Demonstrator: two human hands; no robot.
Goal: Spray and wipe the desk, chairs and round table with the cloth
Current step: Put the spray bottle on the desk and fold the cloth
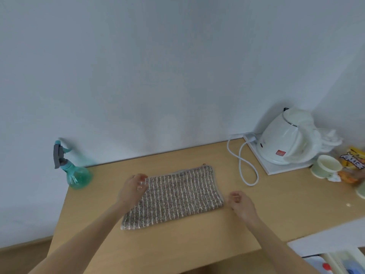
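Cloth: a rectangular, ribbed grey-brown terry cloth with thin pale stripes (173, 196) lies flat on the desk, folded double, a pale hem showing along its far edge. It sits between the two hands.

Left hand: the left hand (132, 187) is at the cloth's left far corner, fingers loosely curled over the edge; whether they pinch the fabric or only hover on it cannot be told through the blur.

Right hand: the right hand (242, 204) is just beside the cloth's right near corner, fingers loosely bent with nothing between them, apart from the fabric or barely at its edge.

Desk: a smooth, pale wood-grain laminate desk (177, 244) with a straight front edge, set against a plain matt white wall.

Spray bottle: a translucent teal plastic spray bottle with a bulbous base and a grey trigger head (76, 173) stands upright at the desk's back corner, beyond and to the left of the left hand, well apart from it.

Kettle: a glossy white rounded electric kettle (284, 143) sits on a flat white square tray (266, 165), beyond and to the right of the right hand.

Cord: a white rubbery cord (245, 167) loops on the desk between the cloth and the tray.

Cup: a pale paper cup (325, 167) stands right of the tray, next to a crinkled yellow-orange snack packet (353, 165).
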